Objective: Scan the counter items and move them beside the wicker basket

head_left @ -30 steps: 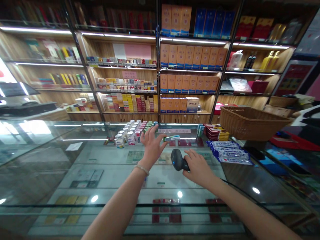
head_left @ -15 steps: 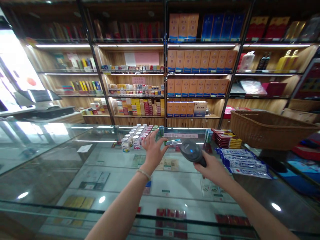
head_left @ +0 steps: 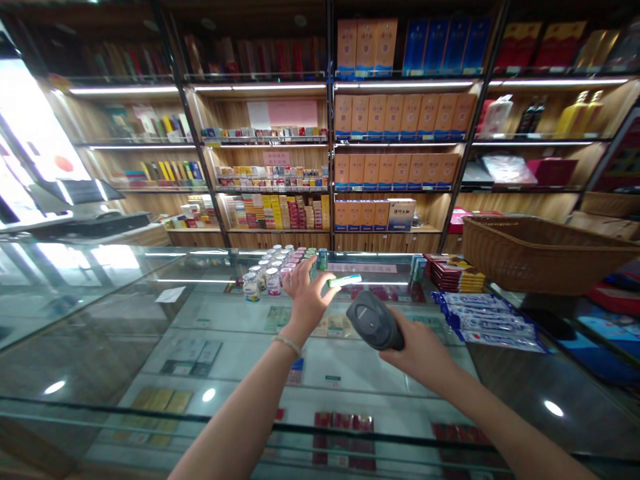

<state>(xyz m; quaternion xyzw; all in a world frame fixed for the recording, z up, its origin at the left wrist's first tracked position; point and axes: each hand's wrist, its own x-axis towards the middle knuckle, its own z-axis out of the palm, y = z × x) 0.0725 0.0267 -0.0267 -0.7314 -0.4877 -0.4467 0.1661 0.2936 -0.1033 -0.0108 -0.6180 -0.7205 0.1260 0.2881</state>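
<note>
Wood-backed shelving (head_left: 330, 123) behind glass counter (head_left: 345, 363); white strip lights (head_left: 270, 87) glowing; bright window (head_left: 25, 107) far left.

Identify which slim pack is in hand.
The green-and-white pack pinched in the left hand, nearly level; the blue-green packs stand upright on the glass counter.

Left hand (head_left: 306, 298), pale wrist bracelet (head_left: 289, 345), bare forearms (head_left: 253, 400)

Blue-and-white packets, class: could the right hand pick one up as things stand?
Probably not: the right hand is holding the dark handheld scanner, though nothing appears to stand between it and the blue-and-white packets.
</note>
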